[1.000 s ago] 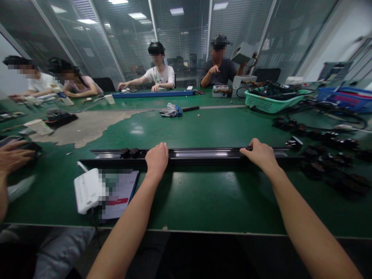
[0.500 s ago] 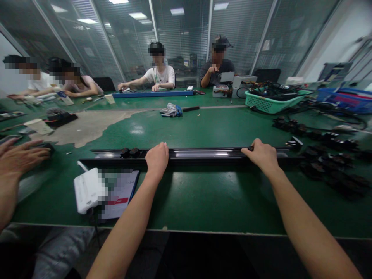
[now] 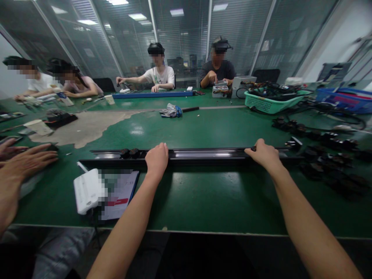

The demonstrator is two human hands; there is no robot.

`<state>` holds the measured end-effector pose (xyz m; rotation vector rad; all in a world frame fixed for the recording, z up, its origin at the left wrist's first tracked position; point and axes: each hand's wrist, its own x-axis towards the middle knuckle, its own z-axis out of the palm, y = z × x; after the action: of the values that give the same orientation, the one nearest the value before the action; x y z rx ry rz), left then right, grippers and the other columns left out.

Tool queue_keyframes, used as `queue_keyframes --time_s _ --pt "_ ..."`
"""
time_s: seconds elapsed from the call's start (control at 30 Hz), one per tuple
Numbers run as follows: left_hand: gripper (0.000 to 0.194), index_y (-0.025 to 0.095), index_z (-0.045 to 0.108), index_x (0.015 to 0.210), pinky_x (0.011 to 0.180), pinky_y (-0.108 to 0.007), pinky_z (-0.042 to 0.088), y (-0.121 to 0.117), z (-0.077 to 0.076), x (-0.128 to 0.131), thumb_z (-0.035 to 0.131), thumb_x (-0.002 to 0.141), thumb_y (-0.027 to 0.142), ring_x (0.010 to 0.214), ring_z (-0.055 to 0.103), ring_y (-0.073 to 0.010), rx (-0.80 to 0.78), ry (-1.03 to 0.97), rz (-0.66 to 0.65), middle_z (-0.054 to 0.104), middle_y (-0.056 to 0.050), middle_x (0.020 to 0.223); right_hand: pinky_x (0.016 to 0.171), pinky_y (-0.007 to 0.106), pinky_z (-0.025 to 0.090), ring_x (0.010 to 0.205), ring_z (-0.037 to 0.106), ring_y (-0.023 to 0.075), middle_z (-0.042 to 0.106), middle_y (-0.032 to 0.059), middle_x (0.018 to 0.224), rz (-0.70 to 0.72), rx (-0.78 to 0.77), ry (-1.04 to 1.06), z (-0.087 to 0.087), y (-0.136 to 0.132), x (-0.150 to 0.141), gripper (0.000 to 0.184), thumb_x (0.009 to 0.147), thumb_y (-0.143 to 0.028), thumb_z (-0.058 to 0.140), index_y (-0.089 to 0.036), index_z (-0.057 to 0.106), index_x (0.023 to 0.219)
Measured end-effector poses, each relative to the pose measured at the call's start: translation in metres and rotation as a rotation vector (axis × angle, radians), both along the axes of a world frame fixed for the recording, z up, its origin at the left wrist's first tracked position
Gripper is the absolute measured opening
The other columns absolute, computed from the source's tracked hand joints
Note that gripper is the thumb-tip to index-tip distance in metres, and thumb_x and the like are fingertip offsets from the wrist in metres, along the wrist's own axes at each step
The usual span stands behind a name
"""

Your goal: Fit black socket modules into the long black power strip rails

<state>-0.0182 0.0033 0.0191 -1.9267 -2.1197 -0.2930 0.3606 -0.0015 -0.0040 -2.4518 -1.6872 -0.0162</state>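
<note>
1. Nearest, the green counter (image 3: 209, 209) runs along under both forearms; a white device (image 3: 85, 192) lies to the left, partly over a printed sheet (image 3: 123, 197) with a red bar.
2. At the left edge, a co-worker's hand (image 3: 31, 161) spreads its fingers low over the counter.
3. The black rail (image 3: 200, 154) lies lengthwise across the counter in front of the person, with a shiny strip along its middle.
4. The left hand (image 3: 157, 159) is closed over the rail left of its middle, its fingers curled together; their tips are mostly hidden.
5. Two small black parts (image 3: 129, 153) sit side by side on the rail, left of that hand.
6. The right hand (image 3: 265, 155) is near the rail's right end, thumb and fingers pinched around a small dark piece (image 3: 254, 148), only a sliver of which shows.
7. Just right of the rail, more black parts (image 3: 328, 159) are spread in rows.
8. Farther off lie a crumpled glove (image 3: 171, 111), a green basket (image 3: 270, 104) of cables and a long blue bar (image 3: 154, 94).
</note>
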Motion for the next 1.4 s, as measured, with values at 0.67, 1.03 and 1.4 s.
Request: queue_keyframes --time_s 0.67,1.03,1.4 --pt "0.049 0.016 0.063 0.101 0.074 -0.032 0.050 0.000 0.002 0.000 0.016 0.102 0.033 0.089 0.070 -0.0268 -0.008 0.019 0.005 0.072 -0.013 0.094 0.078 0.036 0.043 0.085 0.060 0.0265 0.065 0.0131 0.091 0.258 0.237 0.070 -0.015 -0.012 0.017 0.032 0.086 -0.049 0.046 -0.019 0.051 0.095" --pt "0.050 0.016 0.063 0.099 0.073 -0.033 0.051 0.000 0.001 -0.001 0.016 0.102 0.034 0.088 0.070 -0.0275 0.000 0.017 -0.002 0.072 -0.012 0.094 0.079 0.037 0.042 0.082 0.058 0.0255 0.065 0.0104 0.087 0.273 0.384 0.147 -0.023 -0.013 0.022 0.031 0.081 -0.049 0.055 -0.020 0.056 0.092" --pt "0.050 0.015 0.063 0.101 0.075 -0.032 0.050 0.001 0.000 -0.001 0.016 0.103 0.035 0.089 0.069 -0.0267 -0.007 0.010 0.006 0.071 -0.013 0.095 0.077 0.037 0.044 0.079 0.058 0.0249 0.064 0.0097 0.086 0.246 0.465 0.160 -0.029 -0.011 0.030 0.032 0.079 -0.048 0.059 -0.020 0.057 0.094"
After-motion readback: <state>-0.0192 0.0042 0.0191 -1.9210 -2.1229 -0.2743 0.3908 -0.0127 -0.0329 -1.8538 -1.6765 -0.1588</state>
